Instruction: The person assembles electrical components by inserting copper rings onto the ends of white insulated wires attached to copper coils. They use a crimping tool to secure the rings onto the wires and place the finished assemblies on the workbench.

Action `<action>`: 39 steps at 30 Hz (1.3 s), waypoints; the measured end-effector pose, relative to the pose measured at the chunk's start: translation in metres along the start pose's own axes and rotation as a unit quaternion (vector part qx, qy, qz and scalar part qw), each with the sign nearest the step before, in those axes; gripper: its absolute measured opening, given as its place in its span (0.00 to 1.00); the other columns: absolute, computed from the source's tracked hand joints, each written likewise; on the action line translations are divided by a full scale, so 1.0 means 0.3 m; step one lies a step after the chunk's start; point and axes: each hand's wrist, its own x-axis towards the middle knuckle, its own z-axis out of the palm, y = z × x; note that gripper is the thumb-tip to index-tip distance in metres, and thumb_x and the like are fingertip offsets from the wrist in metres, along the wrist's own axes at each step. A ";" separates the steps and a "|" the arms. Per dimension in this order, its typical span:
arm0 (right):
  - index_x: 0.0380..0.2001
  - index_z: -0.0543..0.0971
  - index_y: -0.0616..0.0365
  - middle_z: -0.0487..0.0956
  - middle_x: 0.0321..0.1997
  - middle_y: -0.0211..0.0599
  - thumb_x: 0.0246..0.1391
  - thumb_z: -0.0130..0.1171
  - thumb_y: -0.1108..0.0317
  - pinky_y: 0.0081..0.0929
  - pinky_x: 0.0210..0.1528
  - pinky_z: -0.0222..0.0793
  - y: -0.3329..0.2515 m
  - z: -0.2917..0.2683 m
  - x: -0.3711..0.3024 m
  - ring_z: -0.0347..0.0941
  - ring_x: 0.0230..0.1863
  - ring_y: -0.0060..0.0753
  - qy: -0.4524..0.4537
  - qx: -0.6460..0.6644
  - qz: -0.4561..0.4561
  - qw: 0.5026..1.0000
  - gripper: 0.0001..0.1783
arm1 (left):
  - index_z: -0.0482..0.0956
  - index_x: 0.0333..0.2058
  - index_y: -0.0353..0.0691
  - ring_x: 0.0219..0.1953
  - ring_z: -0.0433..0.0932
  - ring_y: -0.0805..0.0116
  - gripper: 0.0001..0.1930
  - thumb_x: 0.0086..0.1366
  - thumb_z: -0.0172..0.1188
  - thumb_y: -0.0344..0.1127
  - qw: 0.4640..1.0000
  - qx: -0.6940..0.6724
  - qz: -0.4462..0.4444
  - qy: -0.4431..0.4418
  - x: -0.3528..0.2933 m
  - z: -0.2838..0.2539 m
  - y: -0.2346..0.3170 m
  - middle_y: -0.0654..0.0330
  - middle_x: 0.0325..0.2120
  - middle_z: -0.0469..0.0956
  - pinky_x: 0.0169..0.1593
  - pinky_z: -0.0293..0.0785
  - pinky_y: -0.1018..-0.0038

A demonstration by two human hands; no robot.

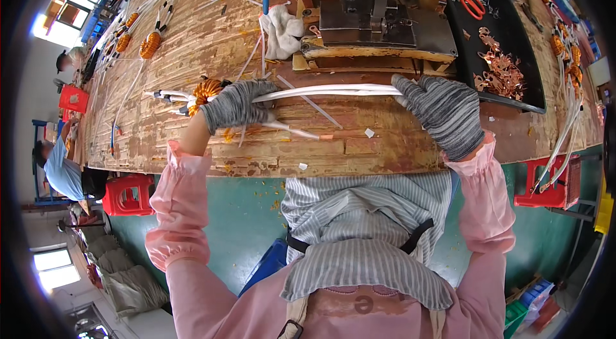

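As a person in a striped apron point(369, 275) and pink sleeves point(181, 204) works at a scuffed wooden bench point(398, 156), a loose white lead point(296, 130) with a bare copper end shows near the front edge. Just beyond it, a bundle of white cables point(333, 90) spans the gap between two gray-gloved hands. The left hand point(239, 106) is closed around the bundle beside a copper-colored coil point(206, 90); the right hand point(443, 111) grips the other end, its tips hidden in the glove. Farther back, a crumpled white glove point(282, 32) lies beside a metal press point(385, 27), while at right a black tray point(463, 60) holds copper terminals point(504, 76) and red-handled scissors point(472, 4). More wound coils point(151, 45) lie up the bench at left, and a co-worker in light blue point(62, 169) appears at far left.
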 end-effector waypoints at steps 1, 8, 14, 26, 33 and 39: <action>0.38 0.78 0.48 0.70 0.18 0.32 0.43 0.58 0.58 0.30 0.20 0.62 0.001 -0.003 0.007 0.68 0.19 0.32 0.003 -0.007 0.003 1.000 0.16 | 0.67 0.50 0.36 0.48 0.70 0.54 0.39 0.44 0.64 0.57 0.999 0.010 -0.023 0.026 0.005 0.023 -0.005 0.47 0.45 0.71 0.52 0.66 0.67; 0.40 0.74 0.52 0.67 0.14 0.32 0.51 0.50 0.60 0.32 0.15 0.59 -0.048 0.059 -0.035 0.66 0.15 0.34 -0.015 0.050 -0.060 0.997 0.14 | 0.76 0.35 0.42 0.26 0.76 0.58 0.31 0.40 0.64 0.62 0.966 0.195 -0.029 0.165 -0.040 0.069 0.007 0.56 0.22 0.77 0.31 0.71 0.66; 0.44 0.68 0.64 0.75 0.26 0.41 0.49 0.46 0.67 0.34 0.20 0.68 -0.086 0.102 -0.018 0.74 0.23 0.40 -0.057 0.168 -0.119 0.977 0.19 | 0.77 0.31 0.43 0.25 0.73 0.58 0.27 0.37 0.67 0.56 0.959 0.213 0.012 0.186 -0.059 0.052 -0.035 0.58 0.20 0.72 0.28 0.69 0.67; 0.32 0.73 0.61 0.75 0.23 0.43 0.47 0.48 0.65 0.34 0.20 0.69 -0.030 0.051 -0.022 0.74 0.23 0.40 -0.042 0.179 -0.069 0.980 0.12 | 0.70 0.46 0.44 0.27 0.74 0.58 0.18 0.55 0.55 0.39 0.902 0.178 0.316 0.234 0.194 0.107 0.391 0.59 0.28 0.74 0.28 0.70 0.66; 0.38 0.73 0.55 0.76 0.26 0.40 0.55 0.43 0.61 0.32 0.27 0.70 -0.024 0.079 -0.158 0.75 0.26 0.37 -0.211 0.383 -0.082 0.896 0.14 | 0.71 0.44 0.48 0.16 0.69 0.66 0.18 0.53 0.56 0.43 0.904 0.229 0.344 0.110 0.146 0.128 0.389 0.63 0.17 0.66 0.16 0.63 0.69; 0.35 0.73 0.53 0.76 0.27 0.37 0.57 0.44 0.60 0.33 0.30 0.68 0.326 0.047 -0.174 0.74 0.30 0.36 -0.069 0.474 0.102 0.872 0.12 | 0.72 0.44 0.44 0.18 0.69 0.62 0.20 0.52 0.57 0.41 0.930 0.167 0.272 0.183 0.131 0.169 0.292 0.60 0.19 0.67 0.18 0.63 0.67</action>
